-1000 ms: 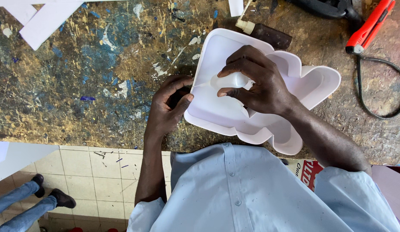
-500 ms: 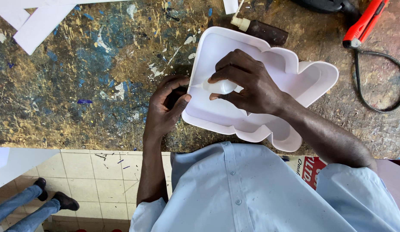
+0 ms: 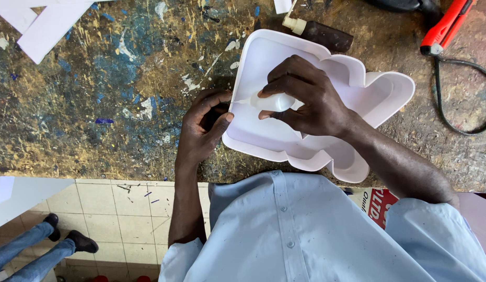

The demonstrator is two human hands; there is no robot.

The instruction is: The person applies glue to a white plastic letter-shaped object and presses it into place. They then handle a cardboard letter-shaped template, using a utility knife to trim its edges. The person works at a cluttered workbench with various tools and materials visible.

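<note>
A white shaped tray with raised side walls (image 3: 379, 89) lies on the paint-stained workbench (image 3: 96, 104). My left hand (image 3: 204, 130) grips its left wall, thumb pressed against the edge. My right hand (image 3: 305, 96) is inside the tray, holding a small white squeeze bottle (image 3: 272, 102) whose nozzle points left toward the inner side of that wall, close to my left thumb. The tip of the nozzle sits right at the wall.
A brown bottle with a cream cap (image 3: 319, 32) lies just beyond the tray. A red tool (image 3: 444, 26) with a black cord (image 3: 452, 99) is at the top right. White strips (image 3: 44, 23) lie at the top left. Another person's legs and shoes (image 3: 44, 245) stand on the tiled floor.
My right hand has slid the squeeze bottle leftward inside the tray toward the wall held by my left hand. The tray has barely shifted.
</note>
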